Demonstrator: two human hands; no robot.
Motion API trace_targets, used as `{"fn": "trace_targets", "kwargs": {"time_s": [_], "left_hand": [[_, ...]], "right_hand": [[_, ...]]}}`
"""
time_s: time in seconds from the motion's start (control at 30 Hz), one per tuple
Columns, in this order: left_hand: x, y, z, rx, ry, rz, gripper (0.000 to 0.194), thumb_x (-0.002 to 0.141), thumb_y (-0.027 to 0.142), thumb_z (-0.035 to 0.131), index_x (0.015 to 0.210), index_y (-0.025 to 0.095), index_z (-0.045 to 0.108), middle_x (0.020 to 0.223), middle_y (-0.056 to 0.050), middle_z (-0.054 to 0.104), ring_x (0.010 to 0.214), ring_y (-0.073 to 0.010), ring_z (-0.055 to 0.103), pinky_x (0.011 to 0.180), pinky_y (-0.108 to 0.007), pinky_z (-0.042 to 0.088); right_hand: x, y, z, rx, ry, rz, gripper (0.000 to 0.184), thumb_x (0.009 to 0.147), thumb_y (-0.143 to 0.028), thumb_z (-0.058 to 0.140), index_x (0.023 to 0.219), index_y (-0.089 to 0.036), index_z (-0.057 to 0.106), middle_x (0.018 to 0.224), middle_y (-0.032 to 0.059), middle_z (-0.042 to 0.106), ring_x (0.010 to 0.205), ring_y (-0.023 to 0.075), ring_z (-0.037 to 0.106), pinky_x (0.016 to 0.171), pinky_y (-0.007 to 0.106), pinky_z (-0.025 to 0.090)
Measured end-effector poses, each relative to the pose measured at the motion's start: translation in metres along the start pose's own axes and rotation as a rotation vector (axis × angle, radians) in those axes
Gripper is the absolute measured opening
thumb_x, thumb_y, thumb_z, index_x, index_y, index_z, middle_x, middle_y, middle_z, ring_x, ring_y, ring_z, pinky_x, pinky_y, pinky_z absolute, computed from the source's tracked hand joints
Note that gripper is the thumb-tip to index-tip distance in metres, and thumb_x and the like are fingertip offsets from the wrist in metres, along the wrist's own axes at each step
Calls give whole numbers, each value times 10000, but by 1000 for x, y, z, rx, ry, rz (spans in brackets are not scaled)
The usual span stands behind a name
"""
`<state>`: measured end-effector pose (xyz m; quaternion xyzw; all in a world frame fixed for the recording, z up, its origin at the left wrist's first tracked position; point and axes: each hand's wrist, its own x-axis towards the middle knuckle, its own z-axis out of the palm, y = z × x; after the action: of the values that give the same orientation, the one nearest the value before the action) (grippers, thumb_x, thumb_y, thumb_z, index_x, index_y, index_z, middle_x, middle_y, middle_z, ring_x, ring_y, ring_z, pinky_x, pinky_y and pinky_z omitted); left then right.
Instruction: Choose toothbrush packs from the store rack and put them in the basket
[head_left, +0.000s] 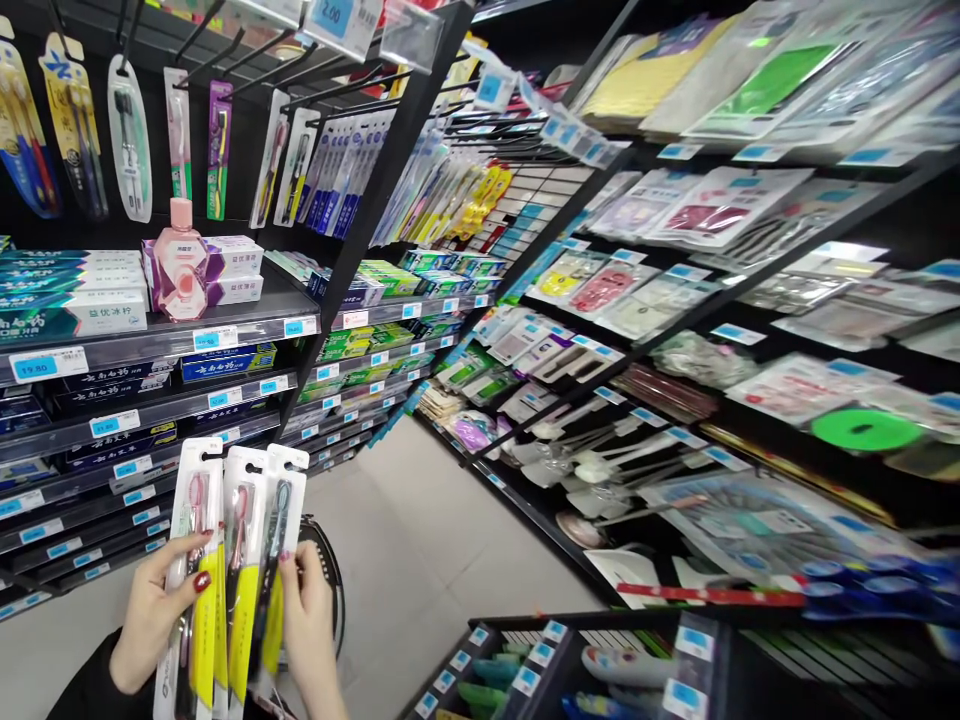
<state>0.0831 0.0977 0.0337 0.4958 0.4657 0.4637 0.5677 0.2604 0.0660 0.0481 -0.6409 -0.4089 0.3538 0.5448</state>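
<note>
In the head view, toothbrush packs, at least three, are held up in a loose fan, in the air beyond the front edge of the shelf, lower than its right front corner. The left hand is clamped on the left packs, its thumb across their front; the right hand pinches the rightmost pack, thumb on its front near the edge, the other fingers largely hidden. On the shelf, a pink bottle stands close to the front edge, short of that corner. The step in hand seems to be spreading the packs with their fronts in sight; any next move would call for a steady left grip, since the slick cards could slide apart.
</note>
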Motion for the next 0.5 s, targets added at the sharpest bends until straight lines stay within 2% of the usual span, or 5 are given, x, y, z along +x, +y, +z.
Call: {"fn": "trace_targets", "kwargs": {"time_s": [0.07,0.17,0.27,0.33,0.5], "left_hand": [[-2,1,5,8,-6,45,367,738,368,608,1075,222,600,1172,-88,595,1128,-303,486,954,-393,382],[-7,8,14,32,3,142,443,804,365,522,1232,271,462,1347,-56,431,1273,-272,312,1049,-382,252],[-13,15,24,33,7,130,630,825,361,488,1374,315,182,1481,-15,152,1341,-243,131,1086,-376,147],[-15,16,30,9,63,92,741,820,394,482,1397,302,26,1491,-22,61,1350,-243,69,1091,-386,108],[-12,13,38,89,209,100,884,724,487,570,1404,188,90,1463,-110,90,1344,-292,78,1091,-408,78]], "right_hand": [[-13,1,10,-5,-42,29,281,850,-474,414,895,-226,539,864,32,599,843,200,534,735,288,402],[-26,5,18,34,-19,107,391,834,-529,398,1088,-253,508,1106,59,566,1089,237,451,877,319,363],[-30,4,19,71,-74,66,461,800,-560,438,1132,-244,495,1071,62,585,1051,247,480,856,322,390],[-29,0,19,59,-114,43,489,777,-545,493,1157,-237,479,1024,61,601,977,245,517,828,326,407],[-26,-3,26,49,-72,60,472,791,-518,491,1174,-244,461,1027,66,602,949,235,522,828,325,407]]}}
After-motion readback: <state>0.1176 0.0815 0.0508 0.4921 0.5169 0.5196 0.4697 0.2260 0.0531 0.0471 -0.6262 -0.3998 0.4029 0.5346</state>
